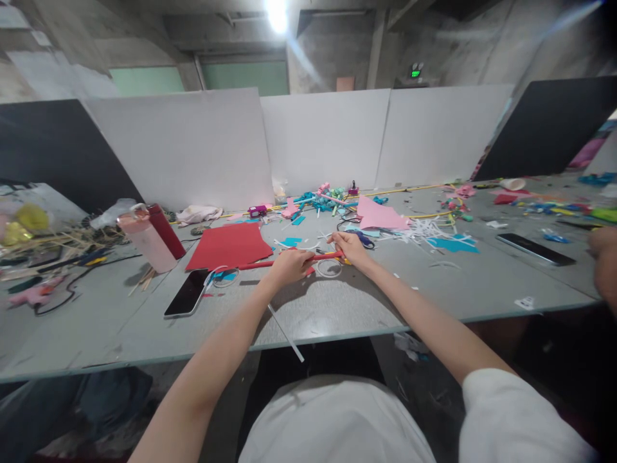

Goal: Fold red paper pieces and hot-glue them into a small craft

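Between my two hands a thin red stick (326,256) lies level just above the table, its left part running out over red paper. My left hand (292,265) is closed around its middle. At its right end, by a yellow bit, the fingers of my right hand (351,247) are pinched together on it. A narrow white strip (285,331) slants down past the table's front edge below my left hand. Under the stick lies a ring of clear cord or tape (329,268). Dark blue-handled scissors (365,240) sit just behind my right hand.
A red paper sheet (229,246), a phone (187,294) and a pink bottle (147,238) are at left. Pink paper (380,214), white strips (429,231) and a second phone (535,249) lie right. White panels (328,138) stand behind. Another person's hand (605,257) shows far right.
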The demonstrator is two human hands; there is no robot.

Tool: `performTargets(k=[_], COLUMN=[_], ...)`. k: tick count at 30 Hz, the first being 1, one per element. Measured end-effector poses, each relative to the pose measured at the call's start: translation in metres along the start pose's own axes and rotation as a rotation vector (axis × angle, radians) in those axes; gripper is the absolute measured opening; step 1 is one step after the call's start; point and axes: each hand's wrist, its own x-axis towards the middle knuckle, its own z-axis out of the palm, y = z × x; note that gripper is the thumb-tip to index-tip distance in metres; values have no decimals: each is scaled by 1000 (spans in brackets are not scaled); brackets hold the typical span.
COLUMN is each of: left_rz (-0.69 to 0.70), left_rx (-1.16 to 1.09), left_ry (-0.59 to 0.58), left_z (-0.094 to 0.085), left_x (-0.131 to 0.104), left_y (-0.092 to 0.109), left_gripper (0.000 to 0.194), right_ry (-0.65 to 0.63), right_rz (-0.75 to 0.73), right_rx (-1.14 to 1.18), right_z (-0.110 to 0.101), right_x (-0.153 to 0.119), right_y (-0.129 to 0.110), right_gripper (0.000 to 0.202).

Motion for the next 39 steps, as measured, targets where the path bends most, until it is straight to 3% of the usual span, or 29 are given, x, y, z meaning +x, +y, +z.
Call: performTargets(k=[4,11,23,39], left_rz=[-16,29,29,22], left_rx=[-4,-4,-30,-35], left_ry=[6,-6,5,-33], left_z=[1,3,1,3], left_x=[0,0,0,1], left_y=[-1,0,0,-1], left_gripper=[27,30,28,27], right_ry=[63,-57,-101,-104], right_rz=[-15,7,69,69], right_rx=[-46,26,172,31], right_z=[-2,2,0,1], right_x=[3,0,-4,-3], right_y=[5,2,2,3], right_gripper=[61,56,54,55])
